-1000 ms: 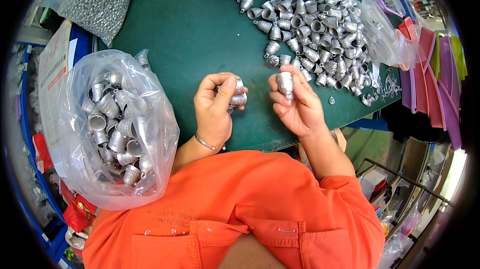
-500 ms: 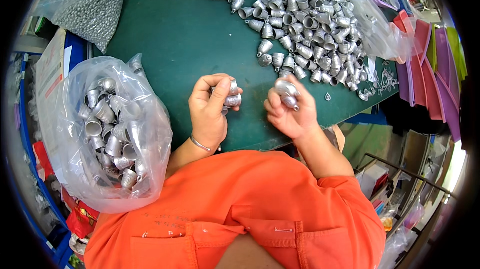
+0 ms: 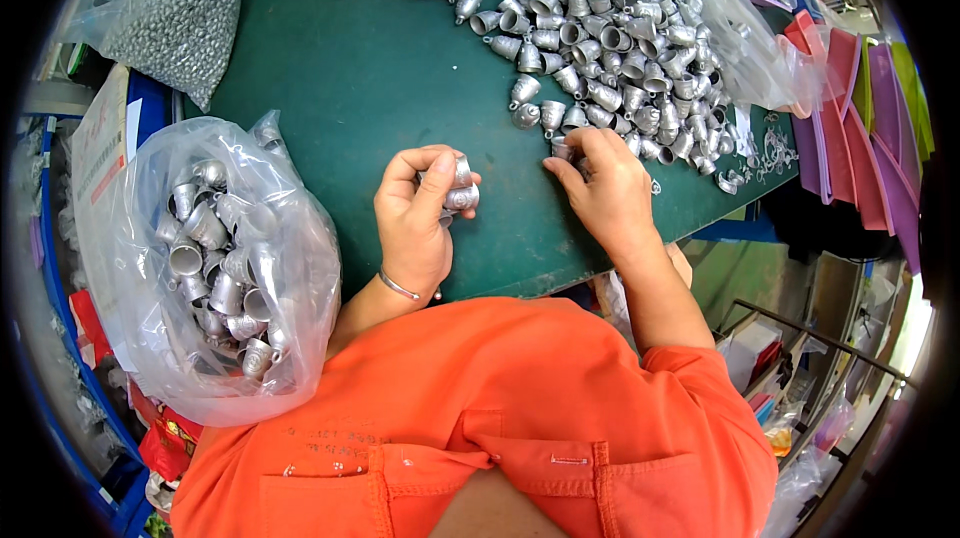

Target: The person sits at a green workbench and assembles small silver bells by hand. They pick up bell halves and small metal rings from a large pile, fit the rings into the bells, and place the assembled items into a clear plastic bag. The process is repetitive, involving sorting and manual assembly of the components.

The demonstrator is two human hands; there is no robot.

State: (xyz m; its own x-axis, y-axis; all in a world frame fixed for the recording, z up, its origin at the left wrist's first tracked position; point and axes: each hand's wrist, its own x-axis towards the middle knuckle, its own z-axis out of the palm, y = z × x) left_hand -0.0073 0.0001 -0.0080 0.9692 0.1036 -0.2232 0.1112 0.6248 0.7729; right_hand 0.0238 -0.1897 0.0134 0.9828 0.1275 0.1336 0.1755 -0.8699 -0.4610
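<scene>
Curled around several small silver metal bells (image 3: 462, 198), my left hand (image 3: 408, 213) is held above the green table, thumb on top of them. My right hand (image 3: 610, 183) is at the near edge of a large pile of the same bells (image 3: 600, 48), palm down. Its thumb and fingers close around one bell (image 3: 562, 147); the fingertips are partly hidden, so I cannot tell whether more lies under them. The piled bells lie in all directions, many with their hollow mouths showing and small loops on top.
To my left stands an open clear plastic bag (image 3: 305, 318) of bells. Behind it is a bag of small grey beads (image 3: 175, 23). The green table (image 3: 330, 68) has its near edge by my body. Purple and red plastic bins (image 3: 865, 138) and small metal rings (image 3: 775, 153) are at right.
My right hand has moved away from me to the pile's edge and turned palm down; it held a bell up before. My left hand stays nearly still with its bells.
</scene>
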